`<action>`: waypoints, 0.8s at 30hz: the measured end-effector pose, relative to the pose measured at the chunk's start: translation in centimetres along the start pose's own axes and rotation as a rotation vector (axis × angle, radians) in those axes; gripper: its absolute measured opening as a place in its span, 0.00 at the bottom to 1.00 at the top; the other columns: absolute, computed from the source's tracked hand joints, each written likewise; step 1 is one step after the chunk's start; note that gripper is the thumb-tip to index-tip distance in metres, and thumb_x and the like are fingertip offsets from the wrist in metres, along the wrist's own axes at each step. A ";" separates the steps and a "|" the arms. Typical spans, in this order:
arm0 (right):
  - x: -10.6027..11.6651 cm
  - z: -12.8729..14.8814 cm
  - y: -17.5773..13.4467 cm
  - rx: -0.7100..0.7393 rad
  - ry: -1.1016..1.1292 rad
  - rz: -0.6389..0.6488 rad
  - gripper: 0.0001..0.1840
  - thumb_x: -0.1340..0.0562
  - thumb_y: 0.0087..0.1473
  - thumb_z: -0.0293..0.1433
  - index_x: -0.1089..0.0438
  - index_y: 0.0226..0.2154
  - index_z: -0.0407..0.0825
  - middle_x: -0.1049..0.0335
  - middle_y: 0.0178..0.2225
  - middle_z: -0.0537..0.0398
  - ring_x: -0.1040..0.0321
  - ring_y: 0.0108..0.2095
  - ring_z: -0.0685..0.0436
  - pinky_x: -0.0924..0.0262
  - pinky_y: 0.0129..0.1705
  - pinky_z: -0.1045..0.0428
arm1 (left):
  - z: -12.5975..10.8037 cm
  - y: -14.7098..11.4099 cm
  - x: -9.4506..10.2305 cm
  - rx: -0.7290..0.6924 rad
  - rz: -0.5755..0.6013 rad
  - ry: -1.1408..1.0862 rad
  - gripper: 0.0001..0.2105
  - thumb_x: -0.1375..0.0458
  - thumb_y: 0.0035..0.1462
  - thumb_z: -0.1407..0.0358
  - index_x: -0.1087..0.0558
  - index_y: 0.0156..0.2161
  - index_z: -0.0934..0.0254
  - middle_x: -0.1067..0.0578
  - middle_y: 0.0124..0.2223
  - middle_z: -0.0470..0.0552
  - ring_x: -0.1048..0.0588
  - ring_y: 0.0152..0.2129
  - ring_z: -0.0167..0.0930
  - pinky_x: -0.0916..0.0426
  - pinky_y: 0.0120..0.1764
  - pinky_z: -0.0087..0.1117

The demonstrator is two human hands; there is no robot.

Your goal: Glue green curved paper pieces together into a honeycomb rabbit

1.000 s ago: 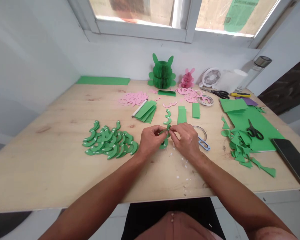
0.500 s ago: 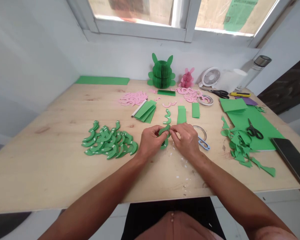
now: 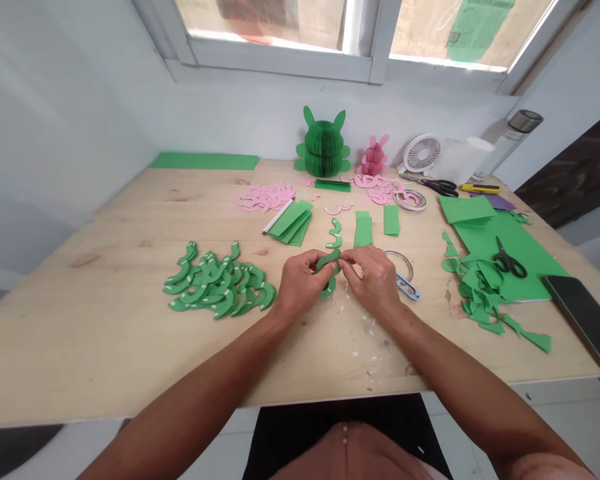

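Between my hands is a curved green paper piece (image 3: 329, 259). My left hand (image 3: 304, 280) pinches it from the left, thumb on top. The fingertips of my right hand (image 3: 373, 277) close on its right end. Part of another green curve (image 3: 329, 288) shows just below, between the hands. Beyond the fingers lies a wavy green paper strip (image 3: 335, 233) with white tape patches. To the left spreads a heap of green curved pieces (image 3: 220, 280), many bearing small white patches. A blue cutter (image 3: 407, 287) and a tape ring (image 3: 401, 264) lie by my right hand.
Green scraps (image 3: 480, 290), small scissors (image 3: 509, 259) and a phone (image 3: 583, 320) lie right. Folded green paper (image 3: 293, 223), pink cutouts (image 3: 267, 197) and a tape roll (image 3: 410, 200) lie farther back. Green (image 3: 323, 150) and pink (image 3: 374, 159) honeycomb figures stand by the wall near a fan (image 3: 421, 153).
Almost nothing differs. Both hands keep their pinch on the green curved piece, with at most a slight shift of the fingers.
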State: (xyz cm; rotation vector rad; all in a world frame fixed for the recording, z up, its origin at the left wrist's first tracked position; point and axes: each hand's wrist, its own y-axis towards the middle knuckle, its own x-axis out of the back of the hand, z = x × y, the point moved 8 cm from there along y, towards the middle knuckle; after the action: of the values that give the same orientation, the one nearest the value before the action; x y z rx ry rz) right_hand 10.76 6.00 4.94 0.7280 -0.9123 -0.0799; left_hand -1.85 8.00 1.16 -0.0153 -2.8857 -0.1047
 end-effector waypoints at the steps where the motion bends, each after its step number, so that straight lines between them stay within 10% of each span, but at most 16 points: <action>1: 0.0 0.0 0.0 -0.001 0.004 0.000 0.08 0.44 0.57 0.30 0.30 0.30 0.49 0.27 0.29 0.52 0.33 0.32 0.44 0.44 0.36 0.49 | 0.0 0.0 0.0 0.001 -0.001 0.000 0.07 0.42 0.45 0.63 0.27 0.25 0.66 0.36 0.17 0.43 0.40 0.16 0.23 0.47 0.17 0.22; 24: 0.1 0.1 0.0 -0.004 0.007 -0.022 0.07 0.44 0.55 0.28 0.31 0.28 0.49 0.28 0.28 0.53 0.34 0.31 0.44 0.43 0.36 0.50 | 0.2 0.1 -0.1 -0.014 -0.001 -0.017 0.06 0.41 0.44 0.64 0.25 0.26 0.66 0.32 0.17 0.42 0.37 0.15 0.23 0.45 0.17 0.23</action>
State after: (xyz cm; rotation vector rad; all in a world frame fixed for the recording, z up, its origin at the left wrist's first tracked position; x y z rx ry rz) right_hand 10.77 5.96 5.07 0.7343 -0.8974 -0.0979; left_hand -1.80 8.08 0.94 -0.0174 -2.9023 -0.1259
